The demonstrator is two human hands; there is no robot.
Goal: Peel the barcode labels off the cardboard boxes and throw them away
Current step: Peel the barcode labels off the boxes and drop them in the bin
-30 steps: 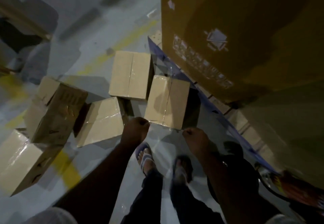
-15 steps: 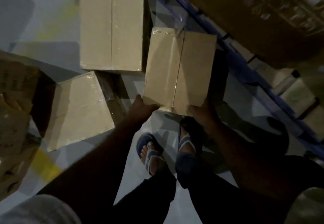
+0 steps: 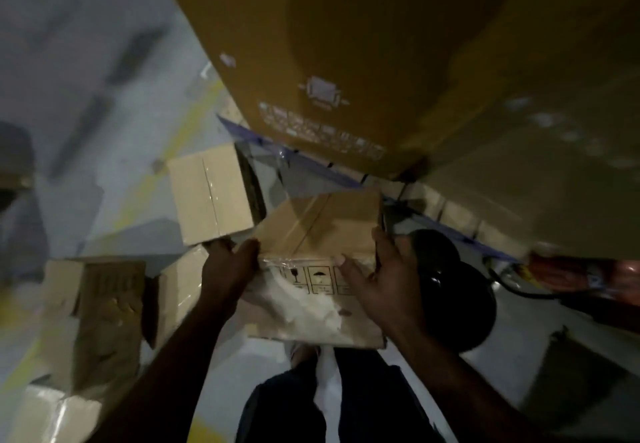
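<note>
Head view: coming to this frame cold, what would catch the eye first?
The cardboard box held up at centre, left hand and right hand gripping its sides; its near face shows handling symbols above a torn whitish patch. A huge brown carton looms overhead, and more boxes lie on the floor at left.

Both forearms are bare from the wrists up to the lower edge of the picture, with no watch, band or glove showing on them. The left hand [image 3: 230,262] and the right hand [image 3: 372,281] are bare too, and a pale fingernail catches the light on one right finger. Near the bottom, between the arms, the legs wear dark trousers [image 3: 349,404], dark blue or black in this dim light, loose and creased at the knees. The feet lie mostly hidden; whatever is worn on them is too blurred to tell.
</note>
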